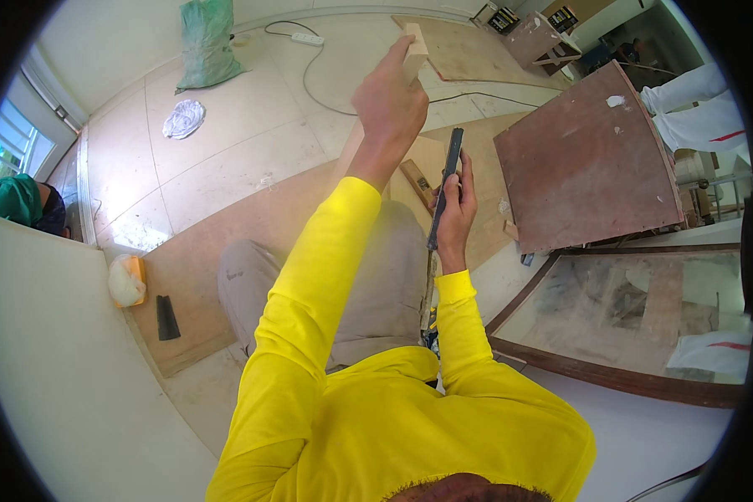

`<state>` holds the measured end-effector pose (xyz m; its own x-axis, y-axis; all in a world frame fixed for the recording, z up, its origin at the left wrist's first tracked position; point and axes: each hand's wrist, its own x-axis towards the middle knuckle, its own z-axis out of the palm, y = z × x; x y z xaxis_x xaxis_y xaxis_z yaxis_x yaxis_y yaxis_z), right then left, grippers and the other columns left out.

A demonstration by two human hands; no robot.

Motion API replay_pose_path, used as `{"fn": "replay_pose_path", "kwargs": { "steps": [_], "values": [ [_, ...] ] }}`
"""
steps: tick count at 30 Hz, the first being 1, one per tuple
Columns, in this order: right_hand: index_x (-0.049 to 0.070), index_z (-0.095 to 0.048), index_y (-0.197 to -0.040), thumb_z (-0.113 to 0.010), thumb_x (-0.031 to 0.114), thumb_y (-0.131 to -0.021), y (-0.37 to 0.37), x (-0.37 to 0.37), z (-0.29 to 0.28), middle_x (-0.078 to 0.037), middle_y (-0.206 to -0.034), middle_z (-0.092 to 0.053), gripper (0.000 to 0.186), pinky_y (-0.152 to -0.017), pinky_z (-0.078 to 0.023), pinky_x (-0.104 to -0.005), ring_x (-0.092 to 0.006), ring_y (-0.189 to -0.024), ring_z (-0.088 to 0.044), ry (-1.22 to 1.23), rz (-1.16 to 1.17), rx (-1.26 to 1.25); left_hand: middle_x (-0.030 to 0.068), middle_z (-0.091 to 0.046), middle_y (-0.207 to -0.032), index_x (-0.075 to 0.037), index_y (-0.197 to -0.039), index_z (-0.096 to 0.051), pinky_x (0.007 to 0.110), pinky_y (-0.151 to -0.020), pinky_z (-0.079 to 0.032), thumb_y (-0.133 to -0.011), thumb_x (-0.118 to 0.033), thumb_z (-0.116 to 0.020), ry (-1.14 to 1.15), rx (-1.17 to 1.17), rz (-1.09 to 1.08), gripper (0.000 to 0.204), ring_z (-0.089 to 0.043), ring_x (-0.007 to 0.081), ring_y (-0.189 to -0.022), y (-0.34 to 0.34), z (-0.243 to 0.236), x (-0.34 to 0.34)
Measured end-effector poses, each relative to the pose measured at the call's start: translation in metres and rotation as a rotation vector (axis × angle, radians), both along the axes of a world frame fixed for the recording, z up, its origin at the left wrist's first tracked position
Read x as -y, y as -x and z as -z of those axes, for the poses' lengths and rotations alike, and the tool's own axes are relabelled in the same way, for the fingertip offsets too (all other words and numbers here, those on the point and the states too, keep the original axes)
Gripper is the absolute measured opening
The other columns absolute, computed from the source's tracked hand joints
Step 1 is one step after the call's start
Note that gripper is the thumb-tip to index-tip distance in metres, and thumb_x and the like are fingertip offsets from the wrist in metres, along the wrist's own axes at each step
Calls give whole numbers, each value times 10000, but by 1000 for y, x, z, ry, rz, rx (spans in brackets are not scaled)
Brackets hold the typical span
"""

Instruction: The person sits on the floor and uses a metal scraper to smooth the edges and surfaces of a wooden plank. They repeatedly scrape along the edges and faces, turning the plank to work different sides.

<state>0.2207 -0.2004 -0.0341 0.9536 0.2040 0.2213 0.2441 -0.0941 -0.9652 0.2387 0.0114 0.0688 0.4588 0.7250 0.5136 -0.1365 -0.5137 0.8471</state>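
Note:
My left hand (pixel 391 99) is raised out in front, its fingers closed around a pale wooden strip (pixel 416 55). The strip's end sticks up past the fingers, and more pale wood shows behind my wrist. Lower and to the right, my right hand (pixel 456 209) grips a long, narrow dark bar (pixel 448 180), tilted nearly upright; its exact kind cannot be made out. Beyond the right hand, a brown wooden piece (pixel 417 182) lies on the plywood sheet (pixel 226 226) under and around my bent legs.
At right, a reddish-brown wooden panel (pixel 586 167) leans above a dark-framed glass pane (pixel 636 297). A green sack (pixel 207 46), white cloth (pixel 184 119) and power strip (pixel 308 38) with its cord lie ahead. A dark flat piece (pixel 167 318) and yellow container (pixel 127 280) are left.

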Motion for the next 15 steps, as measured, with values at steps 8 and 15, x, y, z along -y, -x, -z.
{"fn": "replay_pose_path", "kwargs": {
  "steps": [8,15],
  "values": [
    [178,-539,-1839,-624,284,-1273,-7,6,-2,5,-1101,-612,582,-701,-532,-263,-73,-857,-602,8,-33,54,193,-850,-897,-270,-1606,-729,570,-836,-622,-1035,-121,-808,-33,-32,-22,596,-829,459,-871,-7,-1,-3],
    [132,-593,-1801,-649,221,-1248,-18,-2,-59,5,-1142,-610,563,-848,-511,-271,-96,-948,-579,122,-69,136,203,-836,-899,-247,-1613,-723,559,-823,-617,-1039,-125,-826,-33,-33,-2,596,-817,456,-853,13,-1,5]
  ]
}}
